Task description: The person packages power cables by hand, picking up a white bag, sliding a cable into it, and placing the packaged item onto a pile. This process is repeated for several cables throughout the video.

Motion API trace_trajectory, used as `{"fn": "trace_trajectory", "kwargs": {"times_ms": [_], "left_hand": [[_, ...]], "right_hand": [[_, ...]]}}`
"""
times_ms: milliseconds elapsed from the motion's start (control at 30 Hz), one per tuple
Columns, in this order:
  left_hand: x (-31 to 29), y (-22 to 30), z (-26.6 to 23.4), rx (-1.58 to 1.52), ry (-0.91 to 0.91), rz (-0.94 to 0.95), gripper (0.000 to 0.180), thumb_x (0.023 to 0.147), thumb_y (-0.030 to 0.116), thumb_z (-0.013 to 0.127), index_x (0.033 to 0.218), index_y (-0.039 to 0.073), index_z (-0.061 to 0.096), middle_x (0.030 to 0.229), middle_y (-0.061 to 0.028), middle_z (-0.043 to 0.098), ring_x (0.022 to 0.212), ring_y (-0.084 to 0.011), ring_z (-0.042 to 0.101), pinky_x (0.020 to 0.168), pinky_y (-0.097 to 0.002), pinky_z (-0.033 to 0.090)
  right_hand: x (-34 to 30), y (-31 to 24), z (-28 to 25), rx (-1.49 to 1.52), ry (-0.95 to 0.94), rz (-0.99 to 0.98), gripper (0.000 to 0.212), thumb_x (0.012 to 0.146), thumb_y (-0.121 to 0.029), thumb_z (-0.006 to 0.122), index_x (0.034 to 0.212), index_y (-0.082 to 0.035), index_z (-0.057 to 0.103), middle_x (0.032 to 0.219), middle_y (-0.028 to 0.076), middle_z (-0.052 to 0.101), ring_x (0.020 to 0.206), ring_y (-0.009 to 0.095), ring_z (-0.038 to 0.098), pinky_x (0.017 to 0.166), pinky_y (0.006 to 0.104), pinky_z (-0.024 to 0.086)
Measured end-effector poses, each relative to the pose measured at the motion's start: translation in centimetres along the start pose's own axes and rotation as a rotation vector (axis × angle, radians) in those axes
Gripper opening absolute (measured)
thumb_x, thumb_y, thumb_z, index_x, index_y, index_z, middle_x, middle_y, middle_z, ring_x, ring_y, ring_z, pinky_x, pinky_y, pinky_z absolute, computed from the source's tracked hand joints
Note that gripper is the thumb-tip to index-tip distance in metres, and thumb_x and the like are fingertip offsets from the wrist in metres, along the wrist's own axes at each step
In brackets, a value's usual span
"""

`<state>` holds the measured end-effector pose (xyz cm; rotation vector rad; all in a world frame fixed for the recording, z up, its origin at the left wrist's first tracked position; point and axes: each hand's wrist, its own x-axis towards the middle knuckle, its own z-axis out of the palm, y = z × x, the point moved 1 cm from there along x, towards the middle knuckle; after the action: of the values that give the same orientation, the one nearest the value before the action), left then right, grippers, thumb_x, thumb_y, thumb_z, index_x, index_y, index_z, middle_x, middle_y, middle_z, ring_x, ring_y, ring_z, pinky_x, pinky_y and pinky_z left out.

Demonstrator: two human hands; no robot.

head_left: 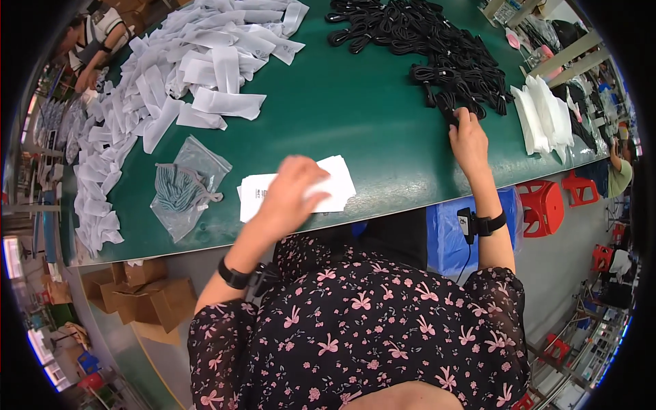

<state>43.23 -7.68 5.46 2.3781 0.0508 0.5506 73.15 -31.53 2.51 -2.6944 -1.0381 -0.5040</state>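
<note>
My left hand (290,195) hovers over or rests on a stack of white printed slips (336,183) near the table's front edge. Its thumb and fingers are apart, slightly blurred, with nothing visible between them. At the near end of a heap of bundled black cables (451,51), my right hand (470,140) pinches one black cable bundle (447,113). That bundle still touches the heap, and my fingers partly hide it.
White flat sleeves (225,68) are heaped across the green table's (307,109) left side. A clear bag with a striped cloth (181,188) lies left of the slips. White packets (543,116) sit at the right edge. Red stools (540,208) and cardboard boxes (147,301) stand below.
</note>
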Motion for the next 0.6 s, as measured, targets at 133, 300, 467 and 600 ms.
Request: {"fn": "trace_trajectory", "kwargs": {"times_ms": [133,300,467,600], "left_hand": [[-0.7,0.7,2.4,0.097,-0.03,0.02,0.014,0.079,0.005,0.072,0.09,0.002,0.064,0.088,-0.0108,0.058,0.086,-0.0268,0.058,0.075,-0.0348,0.048],[-1.2,-0.1,3.1,-0.045,0.045,-0.144,0.013,0.081,0.006,0.07,0.088,0.001,0.06,0.081,-0.0077,0.058,0.078,-0.0243,0.058,0.074,-0.0353,0.047],[-1.2,0.2,2.8,-0.281,0.09,-0.411,0.008,0.087,0.004,0.067,0.088,0.0,0.06,0.081,-0.0055,0.061,0.072,-0.0128,0.053,0.071,-0.0255,0.045],[-1.3,-0.1,2.7,-0.39,0.126,-0.511,0.007,0.09,0.005,0.064,0.089,0.0,0.059,0.082,-0.003,0.061,0.073,-0.0094,0.05,0.07,-0.0238,0.044]], "right_hand": [[-1.0,-2.0,0.4,0.429,-0.093,0.092,0.024,0.088,-0.008,0.064,0.109,-0.002,0.056,0.094,0.012,0.061,0.073,0.024,0.061,0.067,0.034,0.051],[-4.3,-8.6,-3.1,1.043,-0.301,0.154,0.021,0.088,-0.002,0.061,0.108,0.001,0.056,0.086,0.006,0.059,0.07,0.011,0.057,0.065,0.0254,0.048],[-6.1,-11.7,-6.1,0.826,-0.186,-0.398,0.025,0.08,0.002,0.065,0.104,-0.002,0.06,0.086,0.007,0.058,0.067,0.021,0.058,0.062,0.0296,0.049],[-6.6,-12.2,-7.2,0.653,-0.134,-0.662,0.029,0.076,-0.002,0.067,0.104,-0.005,0.06,0.085,0.007,0.055,0.067,0.024,0.058,0.06,0.0345,0.048]]}}
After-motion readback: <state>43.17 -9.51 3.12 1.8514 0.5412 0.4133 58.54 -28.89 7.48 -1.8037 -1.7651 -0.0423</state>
